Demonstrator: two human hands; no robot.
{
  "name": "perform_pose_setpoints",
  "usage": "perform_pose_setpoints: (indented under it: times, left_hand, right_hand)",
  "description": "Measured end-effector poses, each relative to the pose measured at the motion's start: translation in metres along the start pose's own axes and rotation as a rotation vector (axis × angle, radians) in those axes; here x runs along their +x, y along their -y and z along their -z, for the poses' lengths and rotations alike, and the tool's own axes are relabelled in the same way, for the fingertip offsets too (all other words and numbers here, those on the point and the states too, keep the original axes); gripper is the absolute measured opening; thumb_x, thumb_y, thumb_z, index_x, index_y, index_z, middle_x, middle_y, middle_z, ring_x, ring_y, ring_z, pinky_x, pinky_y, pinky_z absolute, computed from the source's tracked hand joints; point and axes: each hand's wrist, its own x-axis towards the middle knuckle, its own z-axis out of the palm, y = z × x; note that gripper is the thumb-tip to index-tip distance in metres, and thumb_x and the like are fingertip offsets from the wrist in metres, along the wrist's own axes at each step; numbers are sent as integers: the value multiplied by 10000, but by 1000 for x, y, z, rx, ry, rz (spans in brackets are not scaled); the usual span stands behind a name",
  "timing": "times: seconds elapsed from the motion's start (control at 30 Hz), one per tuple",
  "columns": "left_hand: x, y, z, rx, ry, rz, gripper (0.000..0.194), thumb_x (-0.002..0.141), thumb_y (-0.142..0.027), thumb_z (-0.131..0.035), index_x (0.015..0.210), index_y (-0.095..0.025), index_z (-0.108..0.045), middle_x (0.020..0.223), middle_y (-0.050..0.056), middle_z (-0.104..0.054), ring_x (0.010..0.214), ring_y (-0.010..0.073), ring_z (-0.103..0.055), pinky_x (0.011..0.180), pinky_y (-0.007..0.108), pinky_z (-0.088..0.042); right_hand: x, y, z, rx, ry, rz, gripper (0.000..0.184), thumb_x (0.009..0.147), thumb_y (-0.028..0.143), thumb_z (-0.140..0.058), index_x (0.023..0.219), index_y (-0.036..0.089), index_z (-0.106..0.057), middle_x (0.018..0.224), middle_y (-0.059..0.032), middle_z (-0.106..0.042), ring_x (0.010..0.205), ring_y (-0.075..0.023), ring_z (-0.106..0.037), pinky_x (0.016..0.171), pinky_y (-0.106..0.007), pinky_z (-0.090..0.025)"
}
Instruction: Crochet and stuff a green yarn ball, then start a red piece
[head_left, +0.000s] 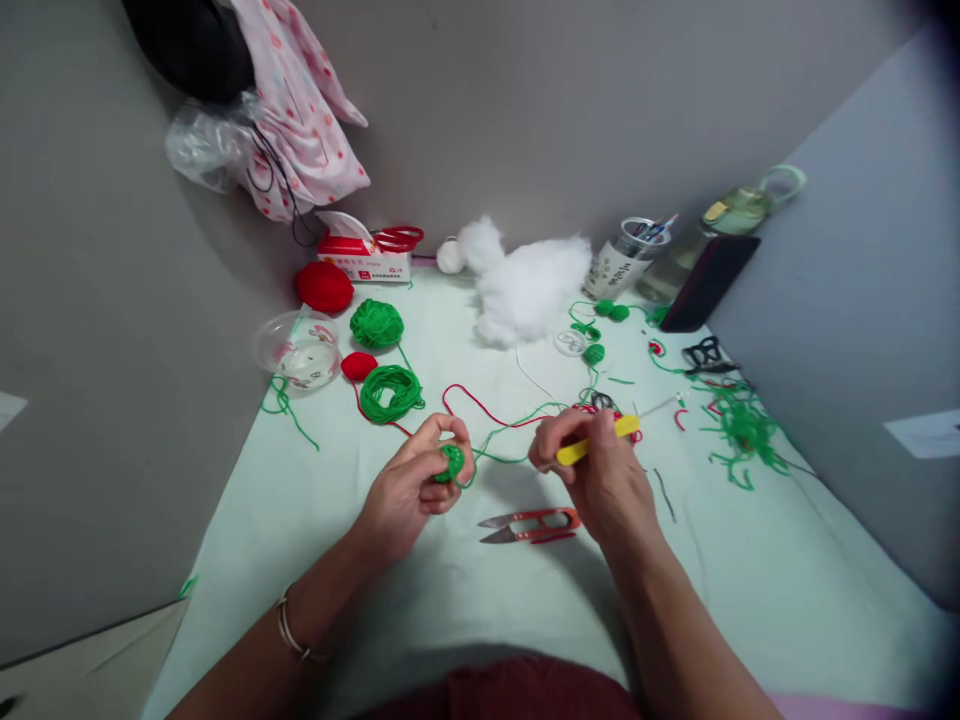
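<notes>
My left hand (414,487) is closed around a small green crocheted piece (451,461), pinching it between thumb and fingers. My right hand (592,472) grips a yellow-handled crochet hook (598,440), its tip hidden behind my fingers. A green yarn strand (517,422) runs from the piece across the table, crossing a red strand (480,405). Red thread snips (531,525) lie on the pale green table (315,520) just below and between my hands.
Green yarn balls (376,323) and a loose green coil (391,392), red yarn (324,287), a clear bowl (298,349), a tissue box with red scissors (375,252), white stuffing (525,285), a pen cup (626,258), a phone (709,282), green scraps (742,430) at right. Grey partitions enclose the table.
</notes>
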Motion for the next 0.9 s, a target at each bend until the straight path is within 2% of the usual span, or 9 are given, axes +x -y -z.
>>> perform_pose_setpoints:
  times: [0.1, 0.2, 0.63, 0.9]
  left_hand:
    - [-1, 2, -1, -26, 87, 42, 226, 771, -229, -612, 965, -198, -500, 689, -64, -543, 471, 27, -173, 462, 197, -104]
    - [-1, 3, -4, 0, 103, 60, 182, 797, -233, -616, 921, -199, -487, 710, -59, -553, 477, 25, -197, 471, 196, -118]
    - [-1, 7, -7, 53, 93, 96, 212, 829, -272, -629, 895, -216, -436, 700, -64, -550, 494, 35, -172, 488, 218, -105]
    - [-2, 8, -6, 54, 130, 19, 274, 835, -346, -684, 920, -213, -459, 764, -45, -591, 503, 32, -221, 491, 206, -163]
  right_hand:
    - [-3, 2, -10, 183, 102, 16, 326, 999, 514, -615, 872, 229, -709, 697, 10, -578, 671, -153, -507, 667, -300, -403]
    - [-7, 2, -14, 224, 155, -28, 184, 990, 406, -672, 943, 234, -715, 760, 14, -617, 719, -138, -541, 701, -279, -426]
    - [-10, 3, -17, 186, 207, -81, 127, 949, 361, -745, 942, 235, -763, 770, 11, -691, 734, -111, -630, 703, -226, -481]
    - [-6, -4, -14, 190, 239, -56, 151, 937, 377, -749, 935, 231, -787, 832, -10, -695, 778, -132, -641, 739, -254, -480]
